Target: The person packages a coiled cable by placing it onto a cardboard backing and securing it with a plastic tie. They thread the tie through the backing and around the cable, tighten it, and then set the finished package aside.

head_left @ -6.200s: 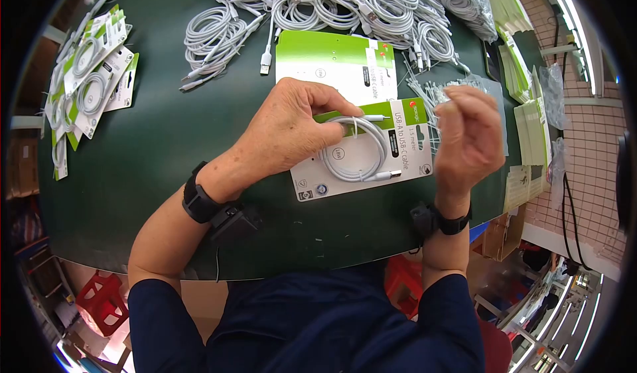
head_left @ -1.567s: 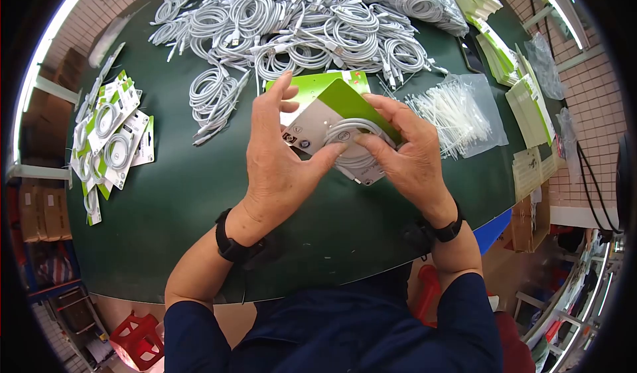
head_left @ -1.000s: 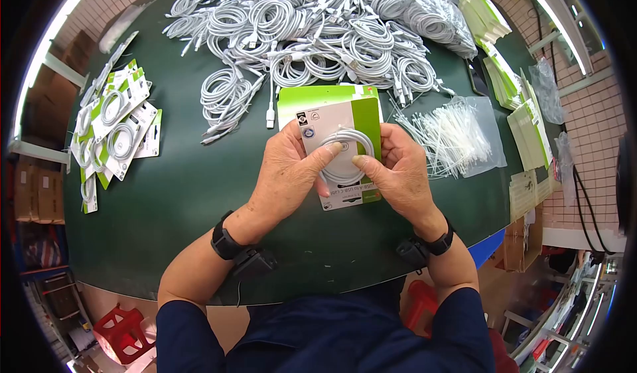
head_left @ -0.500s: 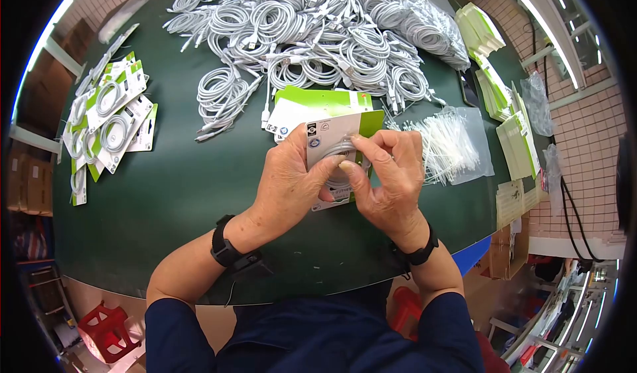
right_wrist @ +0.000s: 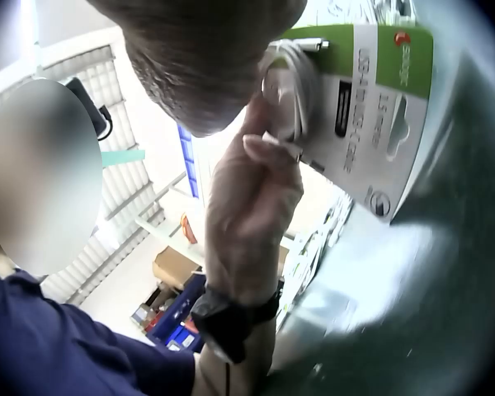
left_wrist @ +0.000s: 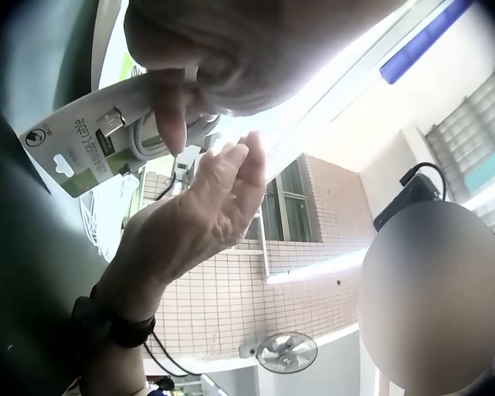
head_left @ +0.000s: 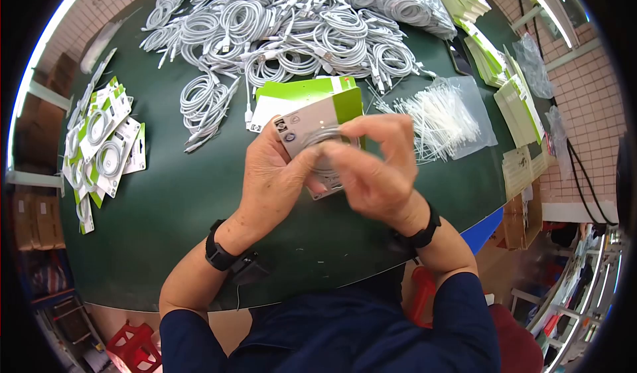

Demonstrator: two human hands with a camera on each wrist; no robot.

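My left hand grips a white and green printed card near its left edge, thumb over the coiled white cable on its face. The card is tilted above the table. My right hand is at the coil, fingers bent and blurred; whether they pinch anything cannot be told. The right wrist view shows the card with the coil and a metal plug. From the left wrist, the right hand appears beside the card, thumb and fingertips close together.
Behind the card lie more cards. A large heap of coiled cables covers the table's back. White ties lie on a plastic bag at the right, near card stacks. Carded cables are piled at the left.
Earlier the card was turned and tipped between both hands, then held by the left. Over the last half second it has tilted slightly, while the right fingers have shifted at the coil.
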